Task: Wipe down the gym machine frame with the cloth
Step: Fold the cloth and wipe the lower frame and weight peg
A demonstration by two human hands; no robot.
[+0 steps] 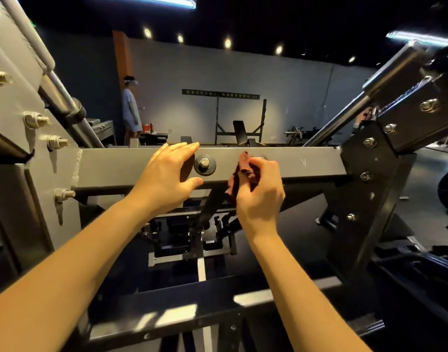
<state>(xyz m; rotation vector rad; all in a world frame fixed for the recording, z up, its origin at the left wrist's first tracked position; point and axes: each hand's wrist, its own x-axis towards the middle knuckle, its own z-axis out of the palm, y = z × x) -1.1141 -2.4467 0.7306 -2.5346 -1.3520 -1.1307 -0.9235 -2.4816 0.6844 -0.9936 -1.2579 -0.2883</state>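
Cloth [243,172] in right grip [260,196], touching frame [306,162]

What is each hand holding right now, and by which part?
The right hand pinches the bunched cloth round its middle, ends sticking out above and below. The left hand holds nothing; it rests open on the beam.

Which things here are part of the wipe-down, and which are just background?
In the job: cloth, gripped by right hand; grey crossbeam; left hand resting on it.
Just about: bench rack by the far wall; person in blue.
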